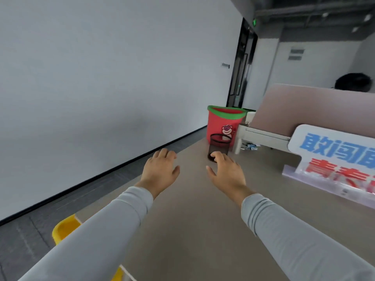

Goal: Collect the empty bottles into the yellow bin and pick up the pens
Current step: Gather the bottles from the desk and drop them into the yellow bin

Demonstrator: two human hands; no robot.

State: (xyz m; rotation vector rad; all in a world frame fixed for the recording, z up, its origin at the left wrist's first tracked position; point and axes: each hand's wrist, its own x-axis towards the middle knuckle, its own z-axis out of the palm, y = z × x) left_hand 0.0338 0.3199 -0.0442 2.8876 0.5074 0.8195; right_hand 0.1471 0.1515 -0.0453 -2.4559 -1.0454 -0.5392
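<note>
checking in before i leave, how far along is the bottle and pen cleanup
Done: nothing can be confirmed; no bottles or pens show, and the yellow bin inside is hidden by the left sleeve. In hand: nothing; the left hand and right hand are open and empty, the right near the mesh cup. Left: unclear.

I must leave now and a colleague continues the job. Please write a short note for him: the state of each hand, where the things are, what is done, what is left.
Left hand: open, empty, held over the table.
Right hand: open, empty, fingers just in front of the mesh cup; touching or not, I cannot tell.
Yellow bin: beside the table's left edge, mostly hidden by the left sleeve; its contents are not visible.
Red bin: behind the cup.
No bottles or pens are in view, so what is done cannot be judged. Check the yellow bin and the cup before going on.
</note>
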